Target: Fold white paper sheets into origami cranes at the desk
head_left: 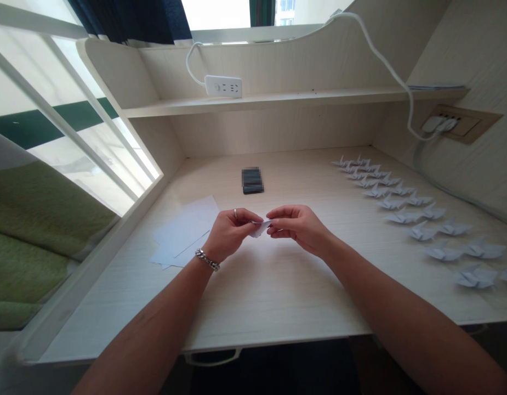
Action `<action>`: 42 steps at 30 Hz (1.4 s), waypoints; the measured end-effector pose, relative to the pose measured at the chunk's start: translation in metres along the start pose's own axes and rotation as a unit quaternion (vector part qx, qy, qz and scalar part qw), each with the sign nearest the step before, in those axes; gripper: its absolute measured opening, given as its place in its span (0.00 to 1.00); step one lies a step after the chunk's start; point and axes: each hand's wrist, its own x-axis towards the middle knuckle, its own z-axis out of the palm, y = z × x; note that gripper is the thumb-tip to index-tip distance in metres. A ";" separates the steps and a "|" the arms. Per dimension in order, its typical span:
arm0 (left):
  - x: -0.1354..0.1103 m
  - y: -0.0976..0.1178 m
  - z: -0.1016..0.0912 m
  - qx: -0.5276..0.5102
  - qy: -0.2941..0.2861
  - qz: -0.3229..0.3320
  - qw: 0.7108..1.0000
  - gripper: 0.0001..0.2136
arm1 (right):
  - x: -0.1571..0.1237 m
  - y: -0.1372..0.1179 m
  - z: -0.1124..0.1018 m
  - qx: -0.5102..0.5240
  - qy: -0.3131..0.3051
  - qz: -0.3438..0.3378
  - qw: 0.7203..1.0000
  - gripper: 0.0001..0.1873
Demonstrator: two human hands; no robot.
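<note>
A small folded piece of white paper point(260, 228) is held between my two hands, above the middle of the desk. My left hand point(232, 230), with a ring on a finger and a chain bracelet at the wrist, pinches its left side between thumb and fingers. From the other side, the thumb and fingertips of my right hand point(296, 225) close on its right end. The fingers partly hide the paper's folds. To the left, close by my left hand, lie several flat white paper sheets point(183, 230), overlapping one another.
Folded paper cranes point(421, 231) stand in two rows along the desk's right side. A dark, blurred-out object point(252, 180) lies beyond my hands. A shelf point(278, 100) crosses the back, bearing a white power strip point(223, 86). A white cable point(387, 63) runs to the wall socket point(469, 125).
</note>
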 end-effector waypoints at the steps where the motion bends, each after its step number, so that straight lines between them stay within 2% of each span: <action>1: 0.000 0.000 0.000 0.003 0.004 0.007 1.000 0.08 | 0.000 0.001 0.000 -0.001 0.002 -0.008 1.000 0.15; 9: -0.003 -0.002 0.002 0.021 0.011 0.055 0.998 0.06 | 0.001 0.002 0.001 0.014 0.015 -0.022 1.000 0.13; 18: -0.003 -0.003 0.000 0.052 0.004 0.087 0.995 0.04 | -0.003 -0.008 0.006 0.025 0.028 0.013 0.999 0.07; 24: -0.005 0.000 0.004 0.081 -0.005 0.082 0.993 0.04 | 0.000 -0.001 0.005 -0.041 0.018 0.010 0.999 0.13; 31: -0.003 -0.003 0.004 0.045 -0.042 0.038 0.997 0.04 | 0.002 0.005 0.003 -0.066 -0.007 0.020 0.998 0.15; 36: -0.001 -0.005 0.002 -0.011 -0.058 0.007 0.998 0.04 | 0.001 0.004 0.003 -0.067 -0.002 0.005 0.998 0.15; 42: 0.000 -0.002 0.000 -0.123 -0.058 -0.067 0.988 0.10 | 0.000 0.002 0.005 -0.054 0.013 -0.012 0.998 0.14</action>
